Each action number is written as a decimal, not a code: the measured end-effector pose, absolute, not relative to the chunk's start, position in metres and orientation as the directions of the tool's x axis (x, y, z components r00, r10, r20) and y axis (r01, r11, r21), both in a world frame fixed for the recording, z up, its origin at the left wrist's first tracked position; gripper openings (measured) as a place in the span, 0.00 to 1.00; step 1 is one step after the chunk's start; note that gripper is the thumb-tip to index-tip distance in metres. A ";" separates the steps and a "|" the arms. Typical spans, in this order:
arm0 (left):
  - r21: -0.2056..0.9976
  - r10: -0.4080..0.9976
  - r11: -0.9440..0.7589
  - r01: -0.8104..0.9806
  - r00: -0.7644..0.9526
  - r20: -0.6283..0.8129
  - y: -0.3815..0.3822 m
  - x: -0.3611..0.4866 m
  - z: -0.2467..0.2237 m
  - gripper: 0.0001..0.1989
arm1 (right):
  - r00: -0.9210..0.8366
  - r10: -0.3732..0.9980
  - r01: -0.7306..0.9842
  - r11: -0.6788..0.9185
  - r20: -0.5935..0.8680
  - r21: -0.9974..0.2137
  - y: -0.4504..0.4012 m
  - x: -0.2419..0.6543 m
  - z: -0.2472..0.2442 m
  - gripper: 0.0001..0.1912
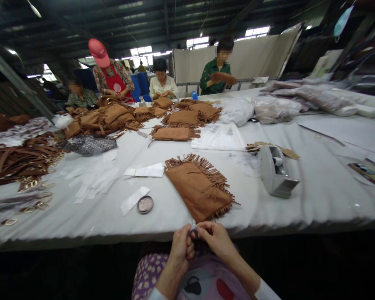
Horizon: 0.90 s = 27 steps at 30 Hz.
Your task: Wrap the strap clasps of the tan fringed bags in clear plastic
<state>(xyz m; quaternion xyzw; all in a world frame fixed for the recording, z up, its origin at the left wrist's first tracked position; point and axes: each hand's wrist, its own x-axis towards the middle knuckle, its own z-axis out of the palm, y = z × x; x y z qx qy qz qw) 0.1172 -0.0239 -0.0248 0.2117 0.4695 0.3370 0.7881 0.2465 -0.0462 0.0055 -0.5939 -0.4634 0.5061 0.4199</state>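
Observation:
Both hands meet at the table's front edge, just below a brown fringed suede pouch point(196, 189). My left hand point(183, 246) has its fingers wrapped round a small item point(193, 227) with a pale, shiny tip. The fingers of my right hand point(214, 237) are pinched against the same item from the other side. What exactly it is stays too small to tell. The pouch lies flat, its fringe pointing up and right. Left of it are a small round tin point(145, 204), a white paper slip point(135, 200) and a bundle of white strips point(144, 171).
A grey tape dispenser point(276, 171) stands on the right, with a phone point(368, 173) beyond. Brown straps with metal rings point(25, 160) cover the far left. More fringed pouches point(171, 133) and plastic-wrapped bundles point(276, 109) lie farther back. Several people are across the table.

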 end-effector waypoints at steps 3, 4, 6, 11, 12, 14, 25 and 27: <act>0.571 0.682 0.731 -0.374 0.370 -0.631 -0.023 0.115 -0.024 0.20 | 0.207 0.953 0.139 -0.250 -0.219 -0.958 -0.048 0.244 0.001 0.16; 0.525 0.650 0.759 -0.386 0.403 -0.644 -0.022 0.114 -0.024 0.19 | 0.239 0.947 0.151 -0.256 -0.216 -0.955 -0.048 0.243 0.000 0.19; 0.407 0.567 0.822 -0.399 0.504 -0.652 -0.020 0.111 -0.025 0.17 | 0.253 0.947 0.194 -0.249 -0.197 -0.949 -0.048 0.241 -0.002 0.21; 0.190 0.401 0.912 -0.364 0.693 -0.599 -0.017 0.101 -0.021 0.15 | 0.239 0.962 0.292 -0.200 -0.131 -0.935 -0.049 0.234 -0.001 0.16; 0.176 0.391 0.916 -0.361 0.702 -0.595 -0.016 0.100 -0.020 0.16 | 0.232 0.965 0.301 -0.190 -0.121 -0.935 -0.050 0.234 0.000 0.16; 0.173 0.385 0.918 -0.357 0.696 -0.606 -0.016 0.098 -0.017 0.17 | 0.214 0.969 0.302 -0.189 -0.126 -0.934 -0.051 0.233 0.001 0.15; 0.592 0.662 0.749 -0.297 0.368 -0.653 -0.033 0.118 -0.014 0.24 | 0.207 0.968 0.342 -0.209 -0.143 -0.916 -0.046 0.227 -0.011 0.17; 0.689 0.737 0.675 -0.262 0.287 -0.612 -0.033 0.119 -0.017 0.27 | 0.156 0.967 0.271 -0.239 -0.202 -0.932 -0.051 0.228 -0.010 0.19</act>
